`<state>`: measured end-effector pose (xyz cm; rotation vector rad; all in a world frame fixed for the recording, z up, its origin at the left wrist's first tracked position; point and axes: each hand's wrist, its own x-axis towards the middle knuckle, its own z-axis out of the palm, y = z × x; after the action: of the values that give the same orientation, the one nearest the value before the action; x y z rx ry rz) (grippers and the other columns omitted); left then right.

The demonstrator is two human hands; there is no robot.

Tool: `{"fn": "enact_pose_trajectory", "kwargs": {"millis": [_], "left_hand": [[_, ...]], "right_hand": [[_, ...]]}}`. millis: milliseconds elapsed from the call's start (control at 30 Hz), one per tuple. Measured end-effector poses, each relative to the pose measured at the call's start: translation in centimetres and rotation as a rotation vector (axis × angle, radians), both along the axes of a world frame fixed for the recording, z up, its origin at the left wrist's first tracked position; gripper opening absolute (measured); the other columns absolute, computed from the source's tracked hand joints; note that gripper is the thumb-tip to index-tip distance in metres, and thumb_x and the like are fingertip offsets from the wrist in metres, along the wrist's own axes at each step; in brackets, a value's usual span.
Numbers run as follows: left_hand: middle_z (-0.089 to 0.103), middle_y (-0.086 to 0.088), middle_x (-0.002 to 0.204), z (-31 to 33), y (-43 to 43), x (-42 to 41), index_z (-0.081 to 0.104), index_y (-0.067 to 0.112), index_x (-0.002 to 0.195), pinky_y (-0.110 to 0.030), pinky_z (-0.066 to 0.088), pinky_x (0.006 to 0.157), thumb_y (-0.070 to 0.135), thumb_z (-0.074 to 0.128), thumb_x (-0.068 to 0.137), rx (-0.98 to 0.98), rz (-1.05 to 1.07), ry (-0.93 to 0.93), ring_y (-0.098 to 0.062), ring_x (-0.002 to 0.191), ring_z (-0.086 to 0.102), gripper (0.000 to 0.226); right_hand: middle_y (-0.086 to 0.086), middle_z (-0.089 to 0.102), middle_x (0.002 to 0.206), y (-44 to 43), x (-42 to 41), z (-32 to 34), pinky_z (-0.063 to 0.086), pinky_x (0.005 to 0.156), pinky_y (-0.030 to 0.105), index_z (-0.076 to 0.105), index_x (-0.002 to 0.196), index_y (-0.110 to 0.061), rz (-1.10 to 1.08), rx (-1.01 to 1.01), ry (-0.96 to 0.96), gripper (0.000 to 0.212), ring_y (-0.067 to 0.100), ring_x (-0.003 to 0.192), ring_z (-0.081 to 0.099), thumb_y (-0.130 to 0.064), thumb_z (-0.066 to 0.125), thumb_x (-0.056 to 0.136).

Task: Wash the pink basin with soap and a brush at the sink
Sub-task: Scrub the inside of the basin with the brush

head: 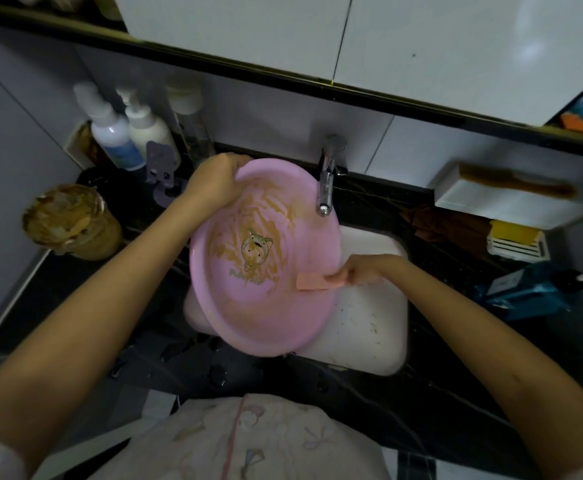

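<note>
Basin point(266, 317) tilts, far rim in left grip point(214, 183); right grip point(362, 271) holds brush point(312, 281) inside.

The pink basin point(266, 306) hides the left side of the sink point(369, 323). The fingers point(235, 167) of the left hand point(214, 183) go behind its rim. The bottles point(127, 133) at the back are blurry, labels unreadable.

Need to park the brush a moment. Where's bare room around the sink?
Bare: the wet black counter between the sink and the person, and the sink's floor right of the pink basin. Crowded: bottles and smeared jar on the left; brown cloth, blue packet on the right. The right hand holds the brush.
</note>
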<state>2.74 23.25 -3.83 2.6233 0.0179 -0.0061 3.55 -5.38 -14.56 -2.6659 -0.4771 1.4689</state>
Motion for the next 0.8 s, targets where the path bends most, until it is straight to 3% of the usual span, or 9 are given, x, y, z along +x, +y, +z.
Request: {"fn": "enact_pose_trajectory", "kwargs": {"millis": [100, 167, 267, 367, 433, 533, 600, 700, 800], "left_hand": [[0.066, -0.016, 0.111, -0.1, -0.1, 0.0, 0.063, 0.013, 0.119, -0.038, 0.049, 0.085, -0.002, 0.058, 0.076, 0.007, -0.001, -0.001, -0.034, 0.102, 0.060, 0.046], [0.067, -0.015, 0.109, -0.2, 0.1, -0.1, 0.064, 0.014, 0.118, -0.038, 0.049, 0.084, -0.001, 0.058, 0.077, 0.000, 0.011, 0.006, -0.034, 0.101, 0.061, 0.044], [0.067, -0.014, 0.110, -0.3, 0.1, -0.2, 0.064, 0.016, 0.119, -0.036, 0.048, 0.084, 0.001, 0.061, 0.077, -0.030, 0.017, 0.006, -0.032, 0.103, 0.061, 0.044], [0.066, -0.016, 0.114, -0.2, 0.2, -0.6, 0.063, 0.013, 0.121, -0.031, 0.044, 0.083, 0.001, 0.062, 0.078, -0.059, 0.043, -0.012, -0.032, 0.105, 0.060, 0.045], [0.065, -0.017, 0.115, -0.3, 0.4, -1.1, 0.062, 0.011, 0.122, -0.031, 0.043, 0.084, -0.001, 0.060, 0.078, -0.083, 0.058, -0.024, -0.033, 0.106, 0.060, 0.046], [0.066, -0.019, 0.113, -0.5, 0.9, -1.5, 0.062, 0.010, 0.123, -0.030, 0.043, 0.083, -0.004, 0.058, 0.077, -0.094, 0.076, -0.039, -0.033, 0.105, 0.061, 0.048], [0.067, -0.019, 0.111, -0.8, 1.2, -1.6, 0.062, 0.011, 0.123, -0.032, 0.045, 0.085, -0.004, 0.058, 0.077, -0.101, 0.103, -0.043, -0.033, 0.104, 0.062, 0.049], [0.067, -0.018, 0.110, -1.0, 1.0, -1.5, 0.063, 0.012, 0.122, -0.032, 0.044, 0.083, -0.005, 0.058, 0.077, -0.099, 0.121, -0.048, -0.033, 0.102, 0.062, 0.048], [0.067, -0.018, 0.110, -1.4, 1.0, -1.5, 0.062, 0.013, 0.123, -0.027, 0.040, 0.078, -0.005, 0.059, 0.077, -0.093, 0.136, -0.046, -0.032, 0.101, 0.062, 0.049]], "right_hand": [[0.008, 0.062, 0.109, -1.1, 2.0, 0.0, 0.042, 0.072, 0.029, 0.039, 0.141, -0.037, 0.200, -0.079, -0.489, 0.044, 0.024, 0.096, 0.061, -0.038, 0.043, 0.098], [0.010, 0.061, 0.098, -1.6, 2.3, 0.5, 0.040, 0.062, 0.031, 0.026, 0.145, -0.045, 0.263, -0.082, -0.710, 0.057, 0.026, 0.085, 0.062, -0.019, 0.041, 0.097], [0.002, 0.060, 0.103, -0.5, -0.2, 0.9, 0.043, 0.076, 0.027, 0.048, 0.136, -0.025, 0.009, -0.011, -0.279, 0.044, 0.022, 0.095, 0.060, -0.044, 0.044, 0.096], [0.002, 0.050, 0.135, 0.2, -2.4, 0.0, 0.037, 0.088, 0.023, 0.045, 0.139, -0.017, -0.068, 0.052, 0.211, 0.043, 0.022, 0.111, 0.051, -0.028, 0.049, 0.098], [0.003, 0.051, 0.135, -0.7, -1.1, 0.0, 0.040, 0.087, 0.023, 0.042, 0.141, -0.027, 0.035, 0.054, 0.049, 0.042, 0.022, 0.112, 0.053, -0.028, 0.045, 0.099], [0.005, 0.058, 0.119, -2.4, -0.3, -0.1, 0.040, 0.073, 0.026, 0.021, 0.146, -0.043, 0.070, -0.029, -0.492, 0.052, 0.024, 0.100, 0.060, -0.024, 0.037, 0.100], [0.005, 0.061, 0.109, -2.4, -2.3, -0.4, 0.039, 0.069, 0.026, 0.022, 0.145, -0.046, 0.099, 0.008, -0.374, 0.055, 0.022, 0.090, 0.061, -0.019, 0.036, 0.100], [-0.006, 0.058, 0.084, -1.4, -6.3, -0.4, 0.040, 0.062, 0.021, 0.037, 0.142, -0.039, 0.053, 0.099, 0.101, 0.041, 0.011, 0.067, 0.053, -0.033, 0.035, 0.102], [-0.005, 0.055, 0.085, -1.8, -4.6, -0.1, 0.035, 0.060, 0.020, 0.028, 0.145, -0.039, 0.141, 0.088, -0.171, 0.049, 0.011, 0.072, 0.055, -0.021, 0.036, 0.100]]}}
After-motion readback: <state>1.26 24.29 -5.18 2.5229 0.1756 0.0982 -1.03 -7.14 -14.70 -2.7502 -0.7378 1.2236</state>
